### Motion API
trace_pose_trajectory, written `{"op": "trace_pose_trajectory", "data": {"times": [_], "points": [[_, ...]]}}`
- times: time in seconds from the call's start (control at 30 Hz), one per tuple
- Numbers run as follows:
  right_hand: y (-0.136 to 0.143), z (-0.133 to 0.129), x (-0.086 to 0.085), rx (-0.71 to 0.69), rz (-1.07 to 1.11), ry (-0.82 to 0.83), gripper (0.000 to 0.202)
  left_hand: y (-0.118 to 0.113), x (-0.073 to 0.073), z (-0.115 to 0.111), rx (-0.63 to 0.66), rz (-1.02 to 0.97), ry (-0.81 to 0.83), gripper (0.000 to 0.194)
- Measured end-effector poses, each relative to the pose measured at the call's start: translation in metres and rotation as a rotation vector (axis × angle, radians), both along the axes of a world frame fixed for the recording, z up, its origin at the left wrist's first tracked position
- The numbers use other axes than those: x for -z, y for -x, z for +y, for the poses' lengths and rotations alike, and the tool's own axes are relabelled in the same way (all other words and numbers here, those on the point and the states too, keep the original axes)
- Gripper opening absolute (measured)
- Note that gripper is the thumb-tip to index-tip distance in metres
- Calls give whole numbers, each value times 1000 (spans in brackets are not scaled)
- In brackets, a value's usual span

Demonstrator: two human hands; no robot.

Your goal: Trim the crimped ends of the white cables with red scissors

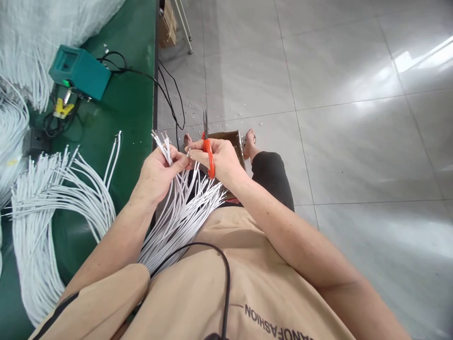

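Observation:
My left hand (pixel 159 170) is closed around a few white wires (pixel 163 147), whose stripped ends stick up past the fingers. Close beside it, my right hand (pixel 221 158) holds a pair of scissors (pixel 211 163) with orange handles, the blades pointing away from me. The thumb and forefinger of that hand also pinch at a wire end near my left fingertips; the exact contact is too small to make out. A thick bundle of white wires (pixel 184 217) lies across my lap below both hands, its ends fanned to the right.
On the green table (pixel 130 94) at left are a teal box-shaped device (pixel 81 73) with a black cord and more bundles of white wires (pixel 35 236). A cardboard box (pixel 231 139) stands between my feet. Small white scraps dot the tiled floor (pixel 339 156).

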State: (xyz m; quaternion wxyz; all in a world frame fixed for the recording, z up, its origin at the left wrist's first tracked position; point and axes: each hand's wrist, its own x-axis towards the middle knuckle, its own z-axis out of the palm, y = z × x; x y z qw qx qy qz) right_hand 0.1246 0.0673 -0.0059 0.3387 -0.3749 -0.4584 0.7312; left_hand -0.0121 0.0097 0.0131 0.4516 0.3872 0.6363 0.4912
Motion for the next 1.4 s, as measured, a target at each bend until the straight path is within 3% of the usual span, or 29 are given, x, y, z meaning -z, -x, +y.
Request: {"op": "trace_pose_trajectory", "data": {"times": [0.37,0.47,0.63,0.73,0.83,0.93,1.0,1.17,1.4], "points": [[-5,-3,0,-5,149,183,10,0,-1,0,21,-44,29,29],[-5,-3,1,-2,137,148,17,0,-1,0,34,-40,41,29],[2,-7,2,88,-112,8,23,-3,1,-3,9,205,55,36],[4,-6,1,115,-183,14,31,-3,2,-4,-14,287,61,37],[-1,-3,2,47,-10,149,33,-1,3,-3,15,194,46,29],[-7,-1,3,-14,121,183,22,3,3,-2,36,95,37,23],[-9,-1,3,-26,130,157,14,4,3,-1,49,69,36,22],[-7,-3,3,24,105,117,15,3,2,-2,44,36,38,23],[-1,-15,4,69,49,110,22,1,3,0,-65,77,11,31]]}}
